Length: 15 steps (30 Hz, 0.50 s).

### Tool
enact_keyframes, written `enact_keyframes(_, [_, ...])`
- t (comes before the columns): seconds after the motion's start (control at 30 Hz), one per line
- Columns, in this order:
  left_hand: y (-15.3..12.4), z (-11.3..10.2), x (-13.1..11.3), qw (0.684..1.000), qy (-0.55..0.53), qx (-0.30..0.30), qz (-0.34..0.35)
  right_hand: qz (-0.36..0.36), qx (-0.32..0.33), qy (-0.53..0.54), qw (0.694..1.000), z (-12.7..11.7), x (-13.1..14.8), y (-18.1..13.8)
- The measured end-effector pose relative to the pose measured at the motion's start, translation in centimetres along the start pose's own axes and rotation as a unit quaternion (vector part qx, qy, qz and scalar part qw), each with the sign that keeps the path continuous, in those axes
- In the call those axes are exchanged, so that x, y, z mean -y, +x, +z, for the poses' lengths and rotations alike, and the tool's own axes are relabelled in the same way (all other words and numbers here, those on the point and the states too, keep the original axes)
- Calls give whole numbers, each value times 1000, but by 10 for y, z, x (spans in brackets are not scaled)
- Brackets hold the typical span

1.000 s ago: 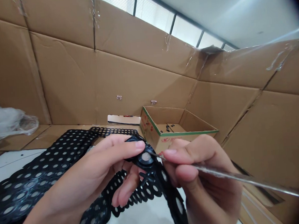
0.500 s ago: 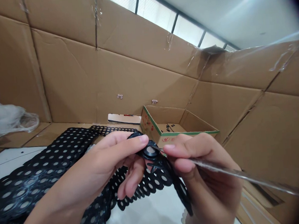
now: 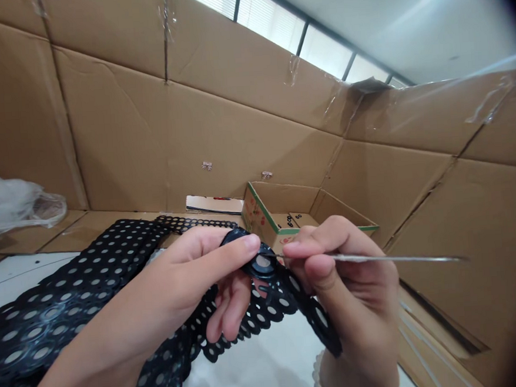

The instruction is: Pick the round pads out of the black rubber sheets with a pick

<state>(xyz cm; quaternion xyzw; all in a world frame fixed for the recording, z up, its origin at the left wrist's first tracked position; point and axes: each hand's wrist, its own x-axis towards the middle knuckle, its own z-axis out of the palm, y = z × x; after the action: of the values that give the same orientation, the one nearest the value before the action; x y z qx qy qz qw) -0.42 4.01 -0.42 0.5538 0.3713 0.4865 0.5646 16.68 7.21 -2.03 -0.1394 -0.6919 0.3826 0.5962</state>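
Note:
My left hand (image 3: 193,280) pinches the end of a black perforated rubber sheet (image 3: 70,295) full of round holes, the thumb lying over a small black ring part (image 3: 261,264) with a grey centre. My right hand (image 3: 348,293) is closed on a thin metal pick (image 3: 390,259), held like a pen. The pick's tip touches the ring's centre, and its long shaft points right. The sheet trails away to the left over the white table (image 3: 262,376) and hangs down between my hands.
A small open cardboard box (image 3: 306,219) with a green rim stands just behind my hands, with small black rings inside. Tall cardboard walls (image 3: 148,136) close off the back and right. A crumpled clear plastic bag (image 3: 11,202) lies at far left.
My hands rose slightly with the ring part. The right hand rotated, swinging the pick's shaft from slanting down-right to nearly level. The tip stayed at the ring's centre.

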Motion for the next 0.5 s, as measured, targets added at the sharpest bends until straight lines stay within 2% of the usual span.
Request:
enact_keyframes(0.13, [0, -1, 1, 1000, -5, 13, -10, 33, 28, 71, 997, -1, -4, 2])
enact_keyframes(0.27, [1, -2, -1, 999, -9, 33, -20, 24, 37, 121, 992, 0, -7, 5])
enact_keyframes(0.4, [1, -1, -1, 999, 0, 32, -12, -16, 6, 100, 995, 1, -8, 5])
enact_keyframes(0.5, [-1, 0, 0, 1000, -8, 23, -12, -41, 7, 67, 997, 2, -6, 3])
